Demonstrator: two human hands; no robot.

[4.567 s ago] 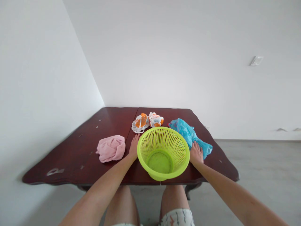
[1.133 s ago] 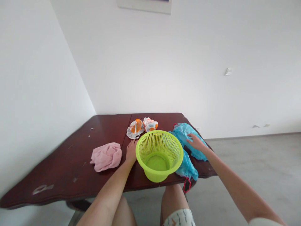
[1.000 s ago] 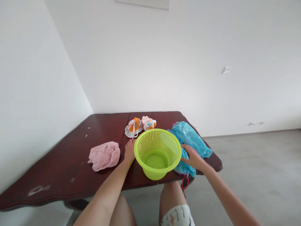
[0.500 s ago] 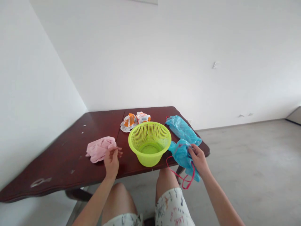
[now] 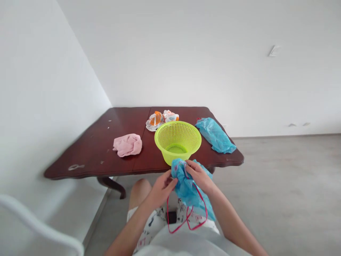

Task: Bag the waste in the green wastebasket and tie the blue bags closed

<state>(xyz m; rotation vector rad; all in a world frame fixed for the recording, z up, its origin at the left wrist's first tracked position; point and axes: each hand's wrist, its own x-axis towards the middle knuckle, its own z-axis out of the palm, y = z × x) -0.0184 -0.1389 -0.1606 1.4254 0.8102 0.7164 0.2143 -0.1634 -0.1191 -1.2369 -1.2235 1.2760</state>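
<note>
Between my hands, above my lap and in front of the table edge, hangs a crumpled blue plastic bag with red drawstrings dangling below it. My right hand is closed on its upper edge. My left hand pinches the bag's left side. Just beyond them stands a yellow-green perforated plastic basket with nothing visible inside. A bunched pink cloth lies on the table to the left. To the right of the basket rests a second blue plastic bag.
Crumpled white and orange plastic bags lie behind the basket. The dark red wooden table has a wavy front edge and stands against white walls. Grey floor spreads to the right. A blurred white curved object shows at lower left.
My left hand has left the pink cloth's side and moved right to the blue bag. My right hand has brought that bag left and toward me. The view has shifted.
</note>
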